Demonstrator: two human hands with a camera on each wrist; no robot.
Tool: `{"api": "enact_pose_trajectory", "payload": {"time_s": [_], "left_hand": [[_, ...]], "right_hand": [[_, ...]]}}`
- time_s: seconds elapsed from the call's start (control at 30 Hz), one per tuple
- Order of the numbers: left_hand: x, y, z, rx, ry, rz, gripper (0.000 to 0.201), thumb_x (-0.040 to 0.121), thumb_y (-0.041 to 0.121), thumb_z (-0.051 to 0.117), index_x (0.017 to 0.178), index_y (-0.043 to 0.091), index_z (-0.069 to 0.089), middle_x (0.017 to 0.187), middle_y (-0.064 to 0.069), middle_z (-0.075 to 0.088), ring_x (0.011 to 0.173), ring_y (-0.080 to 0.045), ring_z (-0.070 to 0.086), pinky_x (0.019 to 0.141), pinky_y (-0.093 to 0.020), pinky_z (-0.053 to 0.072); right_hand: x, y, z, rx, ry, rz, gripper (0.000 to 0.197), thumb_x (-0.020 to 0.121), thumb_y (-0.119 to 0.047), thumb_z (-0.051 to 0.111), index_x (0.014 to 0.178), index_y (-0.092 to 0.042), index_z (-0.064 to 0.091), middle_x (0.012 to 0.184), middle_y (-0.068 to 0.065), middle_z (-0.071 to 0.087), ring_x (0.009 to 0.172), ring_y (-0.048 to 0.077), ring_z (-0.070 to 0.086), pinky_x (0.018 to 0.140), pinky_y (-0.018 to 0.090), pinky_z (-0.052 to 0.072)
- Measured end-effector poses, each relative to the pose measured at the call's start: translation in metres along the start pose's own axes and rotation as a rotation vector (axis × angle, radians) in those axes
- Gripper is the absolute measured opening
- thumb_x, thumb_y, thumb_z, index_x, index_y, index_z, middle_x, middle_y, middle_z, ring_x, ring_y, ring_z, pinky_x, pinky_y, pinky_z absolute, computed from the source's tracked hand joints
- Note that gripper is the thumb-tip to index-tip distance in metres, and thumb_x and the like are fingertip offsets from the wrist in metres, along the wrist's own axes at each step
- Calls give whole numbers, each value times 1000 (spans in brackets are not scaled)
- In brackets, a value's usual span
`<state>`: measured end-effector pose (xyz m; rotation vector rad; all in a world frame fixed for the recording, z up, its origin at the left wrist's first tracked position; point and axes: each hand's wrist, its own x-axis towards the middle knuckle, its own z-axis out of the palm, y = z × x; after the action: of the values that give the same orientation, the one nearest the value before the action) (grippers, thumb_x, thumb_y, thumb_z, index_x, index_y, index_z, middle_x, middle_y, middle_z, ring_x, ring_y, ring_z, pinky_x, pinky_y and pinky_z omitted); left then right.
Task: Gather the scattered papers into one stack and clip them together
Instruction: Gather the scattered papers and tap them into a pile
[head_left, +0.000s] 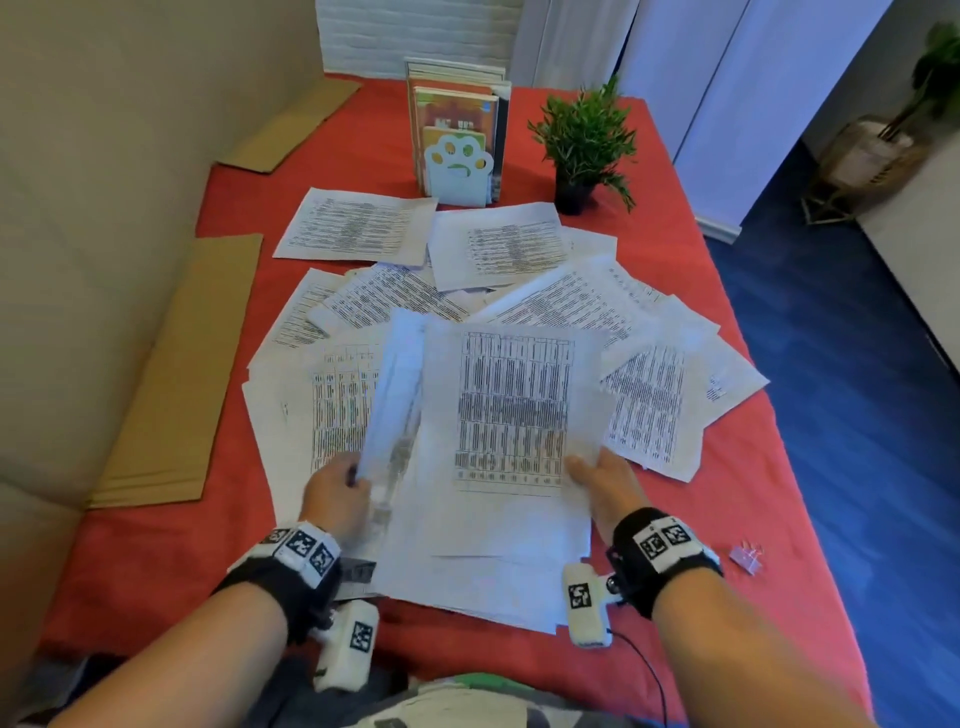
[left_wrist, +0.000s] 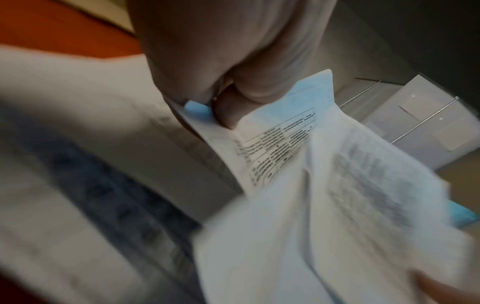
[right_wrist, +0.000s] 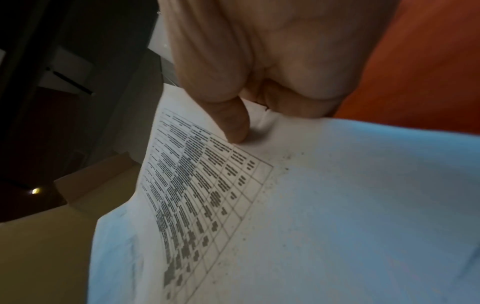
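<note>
Risk of slippage: left hand (head_left: 335, 486) pinching a curled sheaf (head_left: 392, 395), right hand (head_left: 602, 480) gripping the printed stack (head_left: 511, 441) above the table (head_left: 727, 499), loose papers (head_left: 358, 223) scattered beyond, clip (head_left: 746, 557) lying unused, so misaligned edges likely to fan and spill.

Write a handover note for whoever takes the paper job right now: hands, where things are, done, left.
Left hand: grips a few raised sheets by their near edge.
Right hand: holds the right edge of the top sheet on the growing stack at the table's near edge.
Loose papers are fanned across the red tablecloth towards the bookstand and plant.
Clip: on the cloth, right of the right wrist, untouched.
Done: part of the papers gathered.
Left: collect the rest, square the stack, clip it.
</note>
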<state>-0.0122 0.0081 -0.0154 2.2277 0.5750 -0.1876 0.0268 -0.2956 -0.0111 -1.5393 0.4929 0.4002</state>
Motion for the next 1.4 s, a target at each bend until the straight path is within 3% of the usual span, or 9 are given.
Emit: {"api": "enact_pose_trajectory", "payload": {"time_s": [0.13,0.27,0.57,0.8,0.9,1.07,1.17,1.27,1.4], "left_hand": [[-7,13,10,-74,-153,1,28,88,6,53,114,14,62,101,2,63,98,-21,60,80,-26,43],[6,-1,-11,152,112,-96,42,86,13,58,127,10,53,133,-16,49,119,-34,49,103,-42,41],[18,-11,-24,127,-32,-254,111,63,-2,78,149,14,10,144,-19,37,129,-37,43,100,-40,44],[2,-10,-8,-33,-122,-95,41,90,0,42,130,9,42,101,-10,57,84,-26,55,72,-28,42],[3,-17,-5,-53,81,-144,23,90,0,38,108,4,51,86,-16,57,77,-30,53,68,-35,44],[3,-23,-14,-86,390,-440,33,88,10,46,118,-1,54,130,-22,47,115,-40,44,96,-44,39],[3,-26,-24,86,236,-427,34,90,13,43,118,-2,55,133,-23,45,124,-42,37,107,-51,29],[3,-28,-23,169,99,-256,27,91,-2,40,102,-11,63,88,-24,49,110,-45,50,97,-51,31],[-5,-20,-19,-23,66,-166,18,85,-5,45,79,-8,62,72,-12,46,83,-34,53,69,-36,38]], "right_hand": [[3,0,17,-43,58,4,40,85,8,53,119,-12,49,101,14,65,88,32,66,79,42,58],[6,2,20,-301,167,-16,38,75,7,48,108,-10,58,99,15,67,93,34,66,85,47,56],[9,20,33,-260,190,-9,13,69,1,49,79,-2,58,72,13,58,67,24,54,62,34,45],[5,13,44,-288,142,-63,9,75,-1,54,79,-5,61,73,11,56,67,21,50,63,33,41],[3,14,43,-310,125,-122,14,77,0,53,88,8,56,73,10,50,68,20,46,63,32,38],[3,14,52,-332,80,-210,21,75,-13,53,59,-24,47,85,1,41,72,12,39,61,26,34],[2,7,59,-339,52,-197,20,83,-11,59,73,-28,60,111,-3,46,101,11,47,90,30,43],[6,3,70,-417,161,-188,25,71,-23,51,50,-34,54,92,2,46,79,18,45,73,29,40],[12,7,75,-420,319,-99,13,78,-14,59,86,-8,67,129,12,45,100,33,57,83,37,53]]}}
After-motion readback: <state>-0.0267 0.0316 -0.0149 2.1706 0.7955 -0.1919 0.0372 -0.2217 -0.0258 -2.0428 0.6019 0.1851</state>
